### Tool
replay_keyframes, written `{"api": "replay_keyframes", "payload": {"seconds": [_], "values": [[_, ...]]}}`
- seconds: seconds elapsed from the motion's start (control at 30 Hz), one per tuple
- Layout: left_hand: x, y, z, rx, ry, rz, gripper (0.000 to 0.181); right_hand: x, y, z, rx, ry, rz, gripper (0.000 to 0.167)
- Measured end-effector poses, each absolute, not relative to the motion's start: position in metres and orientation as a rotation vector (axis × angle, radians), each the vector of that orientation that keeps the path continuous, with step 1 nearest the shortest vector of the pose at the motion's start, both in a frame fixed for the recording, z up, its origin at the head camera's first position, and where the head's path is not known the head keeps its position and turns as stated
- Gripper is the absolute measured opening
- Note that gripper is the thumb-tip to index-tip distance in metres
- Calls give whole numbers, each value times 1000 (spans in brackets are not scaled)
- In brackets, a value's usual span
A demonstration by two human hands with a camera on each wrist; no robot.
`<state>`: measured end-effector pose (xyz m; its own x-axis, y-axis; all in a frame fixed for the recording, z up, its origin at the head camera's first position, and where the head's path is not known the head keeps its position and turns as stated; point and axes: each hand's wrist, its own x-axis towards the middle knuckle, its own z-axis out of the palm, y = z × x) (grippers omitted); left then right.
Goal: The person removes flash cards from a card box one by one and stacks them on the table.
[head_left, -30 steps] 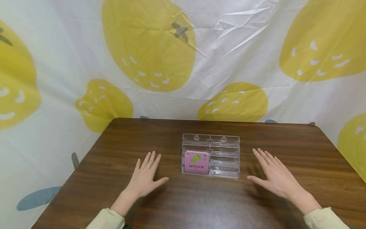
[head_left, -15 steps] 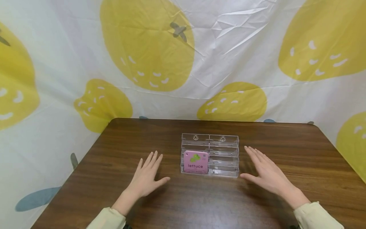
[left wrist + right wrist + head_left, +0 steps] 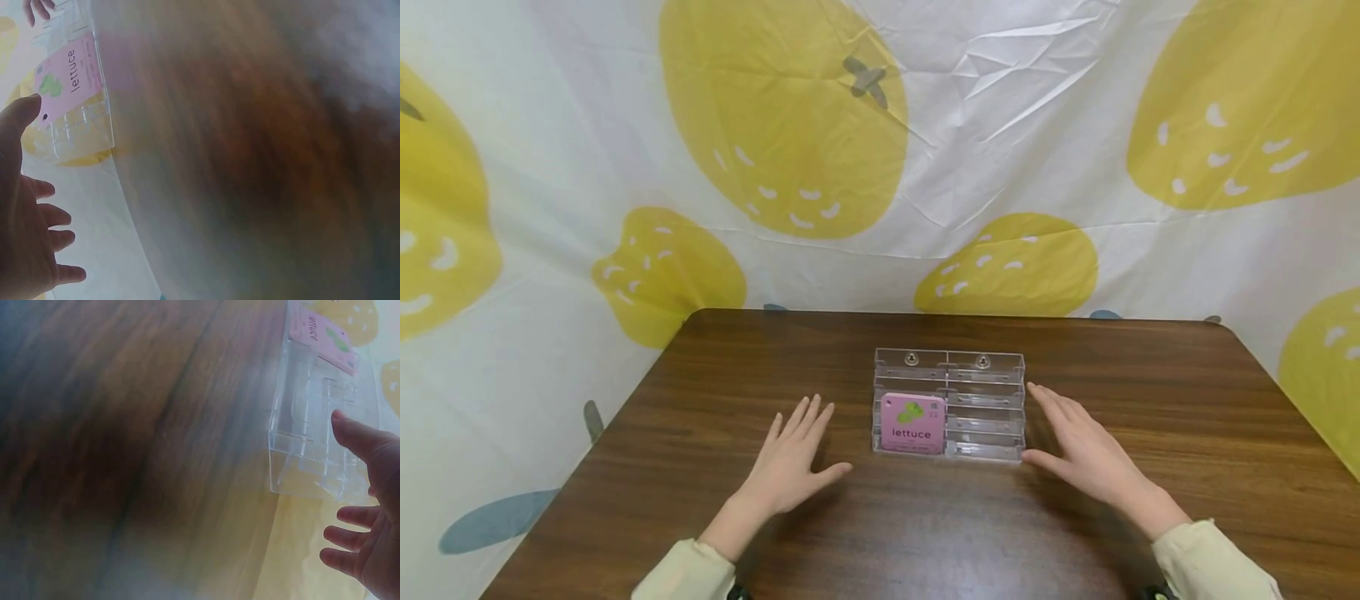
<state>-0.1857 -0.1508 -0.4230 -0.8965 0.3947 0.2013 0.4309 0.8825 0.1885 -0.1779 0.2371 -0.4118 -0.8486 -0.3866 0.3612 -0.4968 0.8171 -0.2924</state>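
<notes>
Head view: on the wood-grain surface (image 3: 925,533), a clear tiered card rack (image 3: 985,426) stood with a pink lettuce card (image 3: 913,433) in its lower pocket, toward the rack's eight o'clock. The left hand (image 3: 790,471) was near the rack at eight o'clock, clearly apart from it. The right hand (image 3: 1084,454) was at four o'clock, fingertips and thumb tip just beside the rack's end; contact could not be told. Neither grip held anything, fingers extended and thumbs spread. The likeliest fault was lopsided contact: a push from the right with nothing bracing the other end could have skidded or swivelled the light-looking rack.

Left wrist view: the rack showed around ten o'clock, the thumb overlapping the card's edge in the line of sight. That grip was unclosed. Had the thumb caught the card's top corner, the card might have tipped forward.

Right wrist view: the rack lay around two o'clock behind the thumb, and the grip was likewise unclosed. The transparent walls were hard to read, so a misjudged edge could have meant a knock.
</notes>
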Motion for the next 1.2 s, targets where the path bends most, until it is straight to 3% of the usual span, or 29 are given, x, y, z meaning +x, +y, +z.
{"api": "replay_keyframes", "payload": {"seconds": [1.2], "values": [[-206, -114, -422, -815, -2781, -544, 73, -188, 229, -427, 700, -2575, 508, 75]]}}
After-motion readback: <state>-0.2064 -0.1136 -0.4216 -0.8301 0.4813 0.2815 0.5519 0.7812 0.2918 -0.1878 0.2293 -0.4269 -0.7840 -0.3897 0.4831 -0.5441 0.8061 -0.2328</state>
